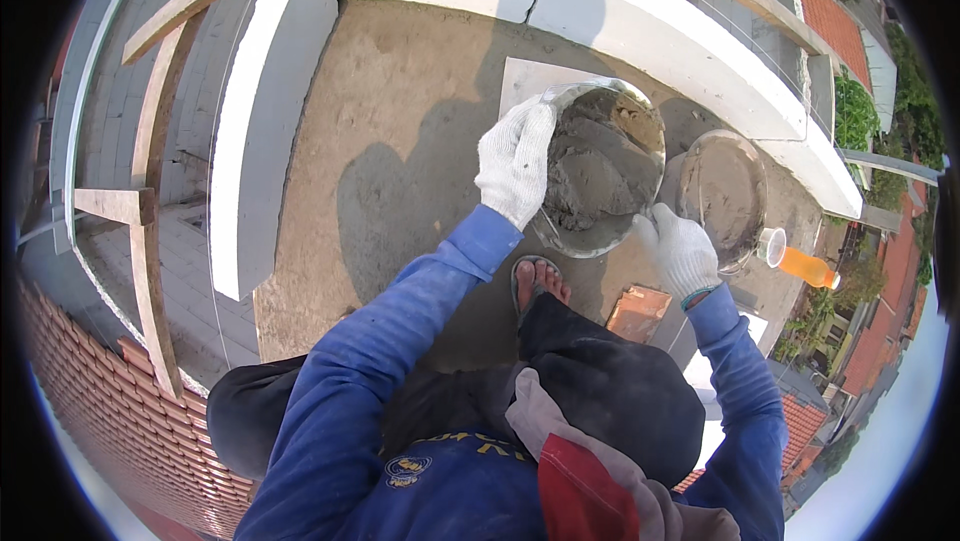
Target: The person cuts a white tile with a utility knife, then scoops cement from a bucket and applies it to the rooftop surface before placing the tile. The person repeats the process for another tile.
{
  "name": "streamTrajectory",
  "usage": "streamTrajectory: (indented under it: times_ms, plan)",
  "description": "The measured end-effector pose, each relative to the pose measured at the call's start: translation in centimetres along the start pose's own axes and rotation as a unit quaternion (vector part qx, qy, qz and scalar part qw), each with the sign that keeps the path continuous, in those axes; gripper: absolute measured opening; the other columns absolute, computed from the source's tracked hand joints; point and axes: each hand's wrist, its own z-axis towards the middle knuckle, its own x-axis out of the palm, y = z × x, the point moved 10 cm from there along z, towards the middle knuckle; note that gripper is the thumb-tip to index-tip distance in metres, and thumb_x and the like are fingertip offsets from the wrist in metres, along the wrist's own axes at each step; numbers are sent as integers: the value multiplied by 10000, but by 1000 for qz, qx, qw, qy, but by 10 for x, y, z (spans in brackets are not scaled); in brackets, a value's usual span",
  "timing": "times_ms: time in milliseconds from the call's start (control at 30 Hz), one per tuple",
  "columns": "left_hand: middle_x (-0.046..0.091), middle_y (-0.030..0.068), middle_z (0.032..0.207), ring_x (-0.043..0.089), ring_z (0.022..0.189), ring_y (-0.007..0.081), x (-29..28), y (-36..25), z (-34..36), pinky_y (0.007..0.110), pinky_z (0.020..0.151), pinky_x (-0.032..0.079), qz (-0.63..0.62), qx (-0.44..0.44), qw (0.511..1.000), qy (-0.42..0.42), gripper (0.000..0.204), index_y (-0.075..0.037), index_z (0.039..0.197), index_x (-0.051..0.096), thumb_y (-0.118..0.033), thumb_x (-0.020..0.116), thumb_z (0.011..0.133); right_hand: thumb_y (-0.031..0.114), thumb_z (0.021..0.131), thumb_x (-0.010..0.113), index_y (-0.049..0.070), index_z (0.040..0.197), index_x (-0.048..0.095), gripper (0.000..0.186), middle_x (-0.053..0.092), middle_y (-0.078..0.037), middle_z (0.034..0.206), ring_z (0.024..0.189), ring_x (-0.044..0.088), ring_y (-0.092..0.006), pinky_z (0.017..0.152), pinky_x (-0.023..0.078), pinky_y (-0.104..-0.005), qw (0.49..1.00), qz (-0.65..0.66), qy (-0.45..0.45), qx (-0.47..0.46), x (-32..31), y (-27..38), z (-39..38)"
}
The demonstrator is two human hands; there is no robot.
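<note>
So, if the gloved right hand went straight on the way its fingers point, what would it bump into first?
Most likely the bucket, at its lower-right rim as pictured. The right hand is right beside that rim, perhaps touching it; depth is hard to judge here.

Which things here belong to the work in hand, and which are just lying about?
In hand:
- bucket with grey mix; left gloved hand on its rim, right gloved hand beside it
- second bucket, untouched, probably related

Probably lying about:
- orange bottle
- copper-coloured rectangular piece
</note>
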Motion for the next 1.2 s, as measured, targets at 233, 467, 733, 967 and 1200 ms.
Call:
streamTrajectory:
  times_ms: [233,467,733,967,1200]
  plan:
    - [818,126,1236,702,1167,168,-12,11,0,360,1093,533,-25,-16,999,-33,407,65,1321,764,-288,658,1151,472,1108,607,44,1082,699,439,750,-220,870,885,754,-466,815,591,-535,949,209,237,11,27,59,-10]
    - [815,99,1078,663,1021,131,-22,10,28,345,967,548,24,-33,999,-21,501,86,1238,770,-387,620,1172,321,1020,762,106,1071,708,227,711,-144,869,801,757,-380,739,593,-497,973,-124,-152,-124,-71,49,-10]
    - [800,126,1013,691,938,211,-62,33,45,385,932,557,119,-105,987,-12,533,-9,1197,801,-483,560,1166,274,982,783,93,1013,676,212,728,-173,848,785,765,-394,687,599,-490,963,-217,-78,-142,-63,77,-10]
    - [806,239,1241,761,1200,406,-76,18,65,455,1045,563,268,-89,958,44,625,-79,1336,796,-596,513,1130,271,922,812,88,980,715,215,723,-180,859,843,758,-408,744,591,-512,940,-246,-131,-195,-137,121,-6]
    - [826,90,1214,708,1125,152,-78,40,62,355,1023,555,176,-101,975,91,563,-8,1371,770,-501,619,1145,268,921,817,94,959,690,218,699,-146,863,801,752,-359,713,585,-475,918,-301,-133,-223,-109,111,25]
